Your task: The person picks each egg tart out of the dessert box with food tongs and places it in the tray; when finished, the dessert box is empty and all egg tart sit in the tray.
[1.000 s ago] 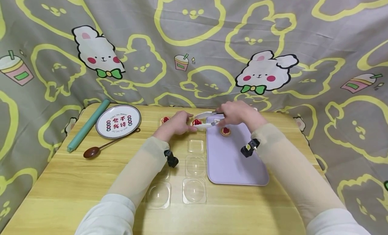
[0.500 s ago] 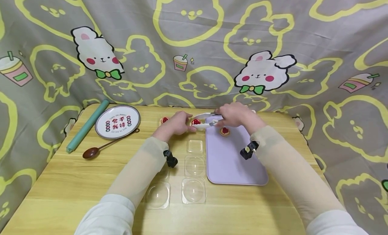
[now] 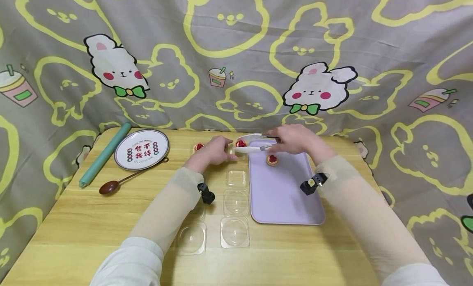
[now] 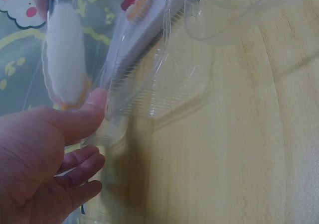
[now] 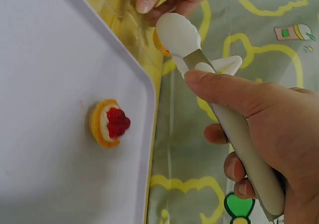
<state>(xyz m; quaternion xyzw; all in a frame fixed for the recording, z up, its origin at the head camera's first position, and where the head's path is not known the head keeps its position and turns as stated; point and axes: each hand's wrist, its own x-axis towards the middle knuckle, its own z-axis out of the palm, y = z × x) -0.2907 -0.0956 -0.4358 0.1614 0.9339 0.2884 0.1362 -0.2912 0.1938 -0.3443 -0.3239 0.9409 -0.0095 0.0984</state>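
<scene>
Right hand (image 3: pixel 292 138): wrapped round the tongs (image 5: pixel 232 127), thumb on one side, fingers on the other.
Tongs: reaching left over the back-left corner of the tray (image 3: pixel 281 195); tightness at the tips hard to tell.
Near tart (image 3: pixel 241 143): between the white tips, by the back edge of the worktop (image 3: pixel 92 236); lifted or resting, cannot tell.
Left hand (image 3: pixel 213 151): loosely bent, fingers apart from thumb, thumb tip touching the clear box (image 4: pixel 149 104); no firm grip visible.
Clear box: just beside the tray's left edge, near the worktop's back edge.
Step in hand: apparently settling the near tart into the clear box, with the left hand steadying.
Next move: seems to call for lining up low, then parting the tips gently to spare the red topping.
Tray tart (image 3: pixel 272 160): on the tray, toward its back-left corner.
Other boxes (image 3: pixel 235 232): left of the tray, spaced toward the worktop's front edge.
Plate (image 3: pixel 142 149): toward the worktop's back-left corner.
</scene>
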